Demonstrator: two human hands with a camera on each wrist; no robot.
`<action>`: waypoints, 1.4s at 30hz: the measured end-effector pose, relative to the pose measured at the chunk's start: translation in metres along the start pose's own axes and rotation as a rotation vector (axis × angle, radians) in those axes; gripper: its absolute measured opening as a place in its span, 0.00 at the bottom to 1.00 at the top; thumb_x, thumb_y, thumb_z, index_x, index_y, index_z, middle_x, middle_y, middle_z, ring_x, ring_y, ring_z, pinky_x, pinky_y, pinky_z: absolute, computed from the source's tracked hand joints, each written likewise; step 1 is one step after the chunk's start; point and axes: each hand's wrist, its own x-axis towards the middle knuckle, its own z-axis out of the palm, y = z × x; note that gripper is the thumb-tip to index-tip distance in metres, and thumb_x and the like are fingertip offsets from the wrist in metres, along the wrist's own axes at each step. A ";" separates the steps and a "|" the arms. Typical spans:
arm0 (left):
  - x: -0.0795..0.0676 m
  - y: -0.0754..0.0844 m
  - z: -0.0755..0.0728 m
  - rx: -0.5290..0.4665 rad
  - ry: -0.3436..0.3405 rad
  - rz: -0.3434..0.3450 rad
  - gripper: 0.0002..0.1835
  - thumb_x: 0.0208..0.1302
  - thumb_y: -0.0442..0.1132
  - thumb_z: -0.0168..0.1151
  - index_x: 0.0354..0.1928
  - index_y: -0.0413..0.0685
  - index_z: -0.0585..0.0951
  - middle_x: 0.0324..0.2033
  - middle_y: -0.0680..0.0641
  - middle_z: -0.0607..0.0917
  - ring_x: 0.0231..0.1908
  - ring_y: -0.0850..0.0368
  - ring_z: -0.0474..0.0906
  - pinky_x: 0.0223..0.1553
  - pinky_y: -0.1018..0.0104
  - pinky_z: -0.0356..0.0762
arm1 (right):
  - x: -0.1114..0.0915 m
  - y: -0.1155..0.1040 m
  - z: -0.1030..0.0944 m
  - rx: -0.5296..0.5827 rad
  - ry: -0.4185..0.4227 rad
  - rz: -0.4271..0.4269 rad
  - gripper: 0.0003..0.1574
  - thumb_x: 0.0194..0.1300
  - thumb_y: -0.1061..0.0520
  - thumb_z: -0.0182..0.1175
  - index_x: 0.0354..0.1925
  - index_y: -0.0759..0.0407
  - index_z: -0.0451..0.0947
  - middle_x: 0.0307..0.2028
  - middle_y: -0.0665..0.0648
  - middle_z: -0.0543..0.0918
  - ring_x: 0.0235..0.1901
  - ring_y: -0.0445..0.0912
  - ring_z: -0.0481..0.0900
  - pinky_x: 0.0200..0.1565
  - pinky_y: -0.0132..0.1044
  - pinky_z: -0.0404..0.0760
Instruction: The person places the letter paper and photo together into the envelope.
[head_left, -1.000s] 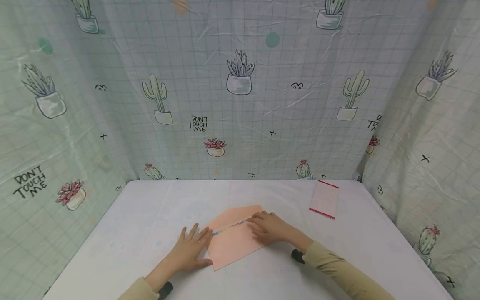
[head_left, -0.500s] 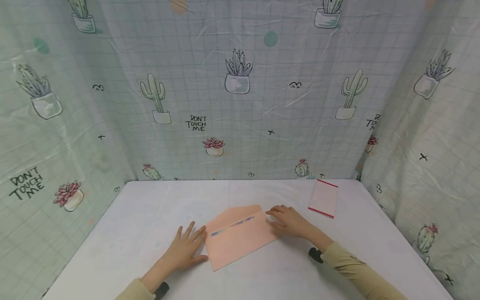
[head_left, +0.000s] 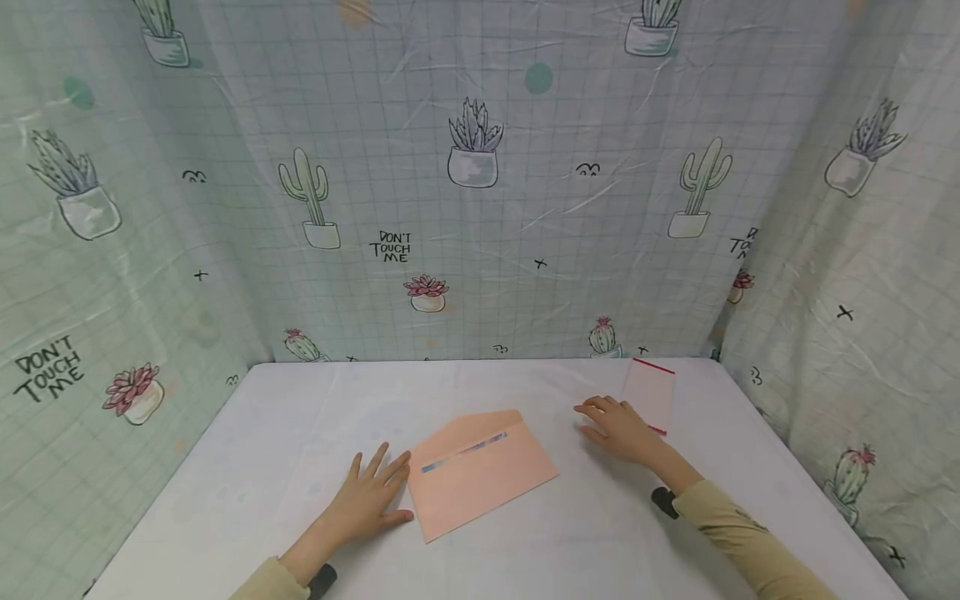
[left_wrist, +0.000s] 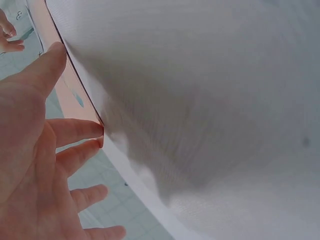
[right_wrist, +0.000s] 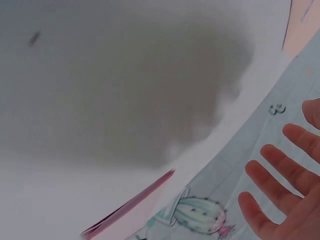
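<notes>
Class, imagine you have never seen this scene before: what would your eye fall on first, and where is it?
Probably the peach envelope mid-table, its flap open on the far side and the left hand at its left edge. Next, the cactus-print backdrop behind the table, then the pale, red-edged sheet near the far right corner, partly hidden by the right hand in the head view.

Peach envelope — flat, flap unfolded, red-edged packet — farther right

White table, peach envelope, red-edged pale rectangle
</notes>
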 end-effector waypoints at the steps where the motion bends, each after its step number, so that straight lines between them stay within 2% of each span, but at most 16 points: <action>1: 0.000 0.000 0.000 0.001 -0.001 -0.001 0.36 0.53 0.60 0.55 0.56 0.40 0.71 0.62 0.44 0.66 0.63 0.34 0.55 0.54 0.31 0.54 | -0.001 0.004 -0.001 -0.022 0.021 -0.010 0.21 0.57 0.54 0.59 0.49 0.58 0.74 0.44 0.59 0.77 0.44 0.54 0.74 0.40 0.52 0.73; 4: 0.000 0.000 0.000 0.005 -0.005 -0.002 0.36 0.54 0.60 0.54 0.56 0.40 0.71 0.63 0.44 0.66 0.63 0.35 0.55 0.54 0.31 0.54 | -0.005 0.015 -0.003 -0.098 0.080 -0.042 0.19 0.58 0.53 0.58 0.47 0.58 0.75 0.42 0.59 0.77 0.40 0.53 0.74 0.35 0.50 0.73; 7: 0.001 -0.001 0.000 0.004 -0.007 -0.003 0.36 0.53 0.60 0.54 0.56 0.40 0.71 0.63 0.44 0.66 0.63 0.35 0.55 0.54 0.31 0.54 | -0.009 0.028 -0.003 -0.131 0.081 -0.025 0.18 0.58 0.53 0.58 0.46 0.57 0.75 0.42 0.60 0.77 0.40 0.54 0.73 0.34 0.51 0.72; 9: 0.001 -0.001 0.000 0.003 -0.007 -0.001 0.36 0.53 0.60 0.55 0.56 0.39 0.71 0.63 0.44 0.66 0.63 0.35 0.55 0.54 0.31 0.54 | -0.012 0.037 -0.003 -0.125 0.051 0.007 0.19 0.57 0.55 0.59 0.47 0.57 0.76 0.44 0.61 0.77 0.42 0.55 0.73 0.35 0.53 0.72; 15: 0.001 0.000 0.000 0.010 -0.008 0.002 0.36 0.53 0.61 0.54 0.56 0.39 0.71 0.62 0.44 0.66 0.63 0.35 0.55 0.54 0.31 0.54 | -0.016 0.063 -0.003 -0.162 -0.046 0.080 0.20 0.59 0.52 0.56 0.51 0.53 0.74 0.48 0.61 0.76 0.46 0.56 0.72 0.40 0.55 0.71; 20: 0.001 0.000 -0.001 0.021 -0.004 0.004 0.37 0.53 0.61 0.55 0.56 0.39 0.71 0.62 0.43 0.67 0.63 0.35 0.56 0.54 0.31 0.55 | -0.020 0.084 0.000 -0.214 -0.085 0.097 0.22 0.60 0.48 0.55 0.53 0.48 0.73 0.51 0.61 0.75 0.49 0.58 0.70 0.41 0.56 0.70; 25: 0.001 0.001 -0.003 0.019 -0.016 -0.004 0.37 0.53 0.61 0.55 0.56 0.38 0.71 0.62 0.43 0.66 0.63 0.35 0.56 0.54 0.31 0.55 | -0.021 0.097 0.004 -0.264 -0.096 0.057 0.24 0.60 0.44 0.54 0.54 0.45 0.71 0.53 0.61 0.74 0.50 0.58 0.69 0.41 0.57 0.70; 32: 0.001 0.001 -0.003 0.013 -0.017 -0.012 0.37 0.52 0.61 0.55 0.56 0.39 0.71 0.62 0.44 0.66 0.63 0.35 0.56 0.54 0.31 0.55 | -0.020 0.109 0.006 -0.348 -0.140 -0.015 0.26 0.61 0.41 0.51 0.58 0.39 0.66 0.60 0.60 0.68 0.54 0.60 0.68 0.47 0.61 0.68; 37: 0.000 0.000 -0.001 0.015 -0.020 -0.010 0.37 0.53 0.61 0.54 0.56 0.40 0.71 0.63 0.44 0.66 0.63 0.35 0.56 0.54 0.31 0.55 | -0.022 0.114 0.007 -0.407 -0.150 -0.042 0.28 0.60 0.38 0.51 0.58 0.38 0.65 0.61 0.59 0.67 0.55 0.61 0.68 0.48 0.61 0.69; 42: 0.000 0.001 -0.001 0.020 -0.013 -0.004 0.37 0.53 0.61 0.54 0.56 0.40 0.71 0.63 0.44 0.66 0.63 0.35 0.57 0.53 0.31 0.56 | -0.022 0.113 0.007 -0.401 -0.133 -0.048 0.27 0.58 0.38 0.52 0.56 0.39 0.67 0.59 0.60 0.69 0.54 0.61 0.69 0.47 0.62 0.69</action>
